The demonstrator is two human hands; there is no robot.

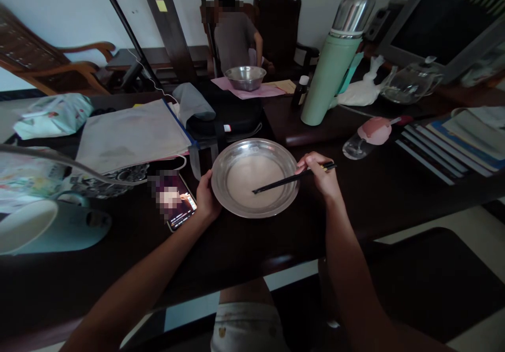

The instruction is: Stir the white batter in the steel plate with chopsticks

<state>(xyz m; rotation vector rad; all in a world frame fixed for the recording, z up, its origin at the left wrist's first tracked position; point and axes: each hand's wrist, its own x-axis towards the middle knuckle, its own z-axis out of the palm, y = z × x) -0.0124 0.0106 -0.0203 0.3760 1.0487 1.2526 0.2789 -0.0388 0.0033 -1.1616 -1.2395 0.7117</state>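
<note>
A wide-rimmed metal bowl (291,194) stands on the dark table in front of me, holding a pale, milky liquid (256,176). My left hand (207,199) grips the bowl's left rim. In my right hand (319,176) is a pair of black chopsticks (280,183), slanting down to the left over the bowl's right rim. Their tips reach into the liquid near its middle. Just left of my left hand lies a phone (177,202) with its screen lit.
Behind the bowl are a black case (229,115), a smaller metal bowl (245,78) and a green thermos (329,78). A pink-topped bottle (369,137) and books (453,141) are at right. A blue mug (59,228) stands left. A person (234,36) sits beyond the table.
</note>
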